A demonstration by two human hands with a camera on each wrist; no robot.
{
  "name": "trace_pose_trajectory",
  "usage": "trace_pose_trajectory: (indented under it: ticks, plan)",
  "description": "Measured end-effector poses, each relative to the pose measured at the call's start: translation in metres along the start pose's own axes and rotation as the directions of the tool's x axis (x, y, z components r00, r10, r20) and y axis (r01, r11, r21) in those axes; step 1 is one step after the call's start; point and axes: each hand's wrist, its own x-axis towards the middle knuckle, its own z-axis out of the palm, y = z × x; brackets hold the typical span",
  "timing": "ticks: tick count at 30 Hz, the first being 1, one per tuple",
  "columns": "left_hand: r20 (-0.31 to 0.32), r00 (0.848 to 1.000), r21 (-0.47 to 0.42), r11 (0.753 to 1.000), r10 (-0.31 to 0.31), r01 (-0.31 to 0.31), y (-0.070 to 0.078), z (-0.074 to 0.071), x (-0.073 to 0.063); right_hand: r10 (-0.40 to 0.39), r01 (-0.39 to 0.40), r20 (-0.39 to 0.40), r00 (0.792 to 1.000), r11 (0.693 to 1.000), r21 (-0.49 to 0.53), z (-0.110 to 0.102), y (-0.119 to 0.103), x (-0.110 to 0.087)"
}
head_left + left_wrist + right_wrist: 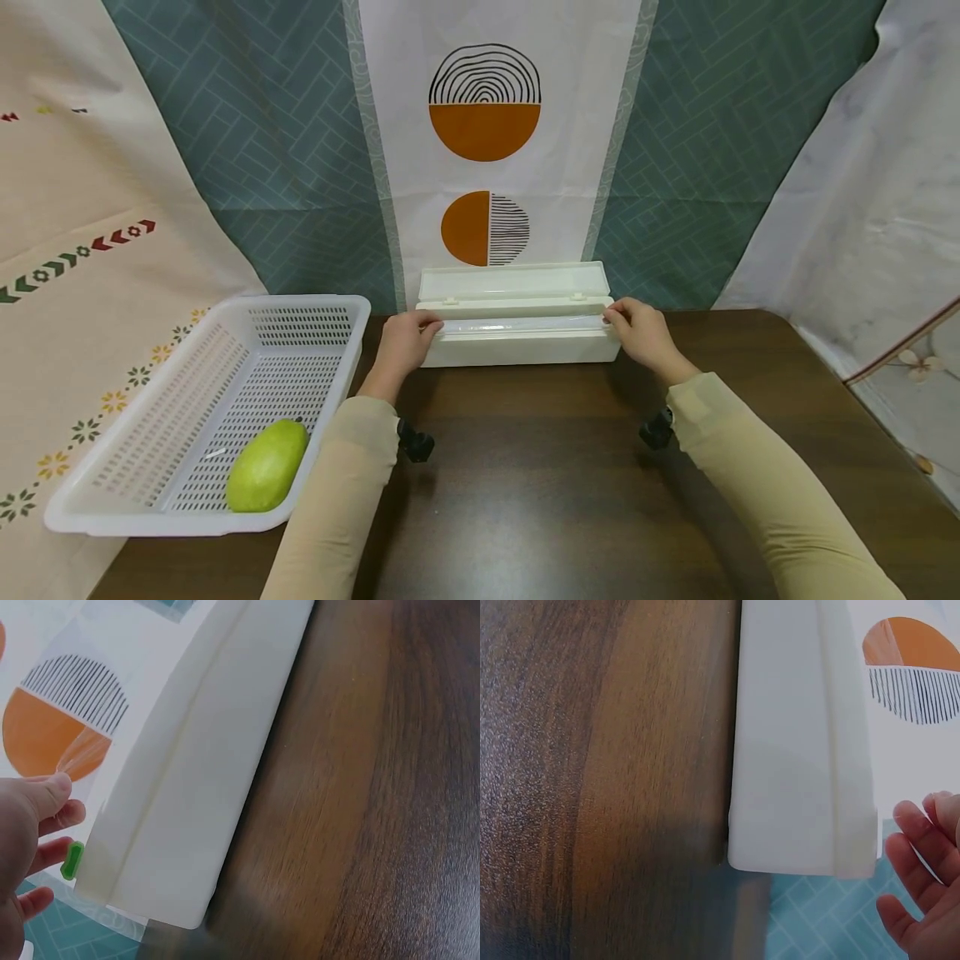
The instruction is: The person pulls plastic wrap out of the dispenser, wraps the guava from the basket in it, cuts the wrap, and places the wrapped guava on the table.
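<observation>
White rectangular plastic dispenser box (519, 351), head view: stands on the dark brown wood-grain table (525, 467), near its far edge, long side facing the person. Its white hinged lid (514, 282) is raised at the back. A strip of clear, glossy plastic film (517, 326) lies across the opening. Left hand (405, 340) at the box's left end, thumb and fingers together on the film's edge; right hand (645, 337) at the right end, thumb and forefinger likewise pinching. Both arms in pale yellow sleeves (765, 483). On the left, a white slotted plastic basket (150, 523) holds one smooth yellow-green oval fruit (266, 467) in its near right corner. Behind the box hangs a teal and white cloth (577, 125) printed with orange and black-lined circles.

Left wrist view: thumb and forefinger clamped on a creased bit of clear film; other fingers spread beside the box's end. A small bright green plastic piece (73, 860) sits at that end, just beside a fingertip.

Right wrist view: box's right end in front of the cloth; thumb and forefinger meet at the picture's edge, remaining fingers loosely bent. Film at these fingertips hard to make out.
</observation>
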Motion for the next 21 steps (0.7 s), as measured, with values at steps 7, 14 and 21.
trace_pose_trajectory:
  ticks: [7,14,21]
  plan:
    - [-0.029,1.000,-0.058,0.998,0.007,-0.009,0.0004,-0.0043,-0.0021,0.009,-0.009,0.009,1.000,1.000,0.012,-0.0031,-0.0010,-0.0011]
    - [-0.029,1.000,-0.106,0.994,0.003,-0.006,0.0000,-0.0073,-0.0021,0.011,-0.011,0.003,1.000,1.000,0.017,-0.0057,-0.0013,-0.0001]
    - [-0.015,1.000,-0.129,0.991,-0.026,0.024,0.0014,-0.0094,-0.0020,0.011,-0.011,0.007,1.000,1.000,0.026,-0.0086,-0.0028,-0.0006]
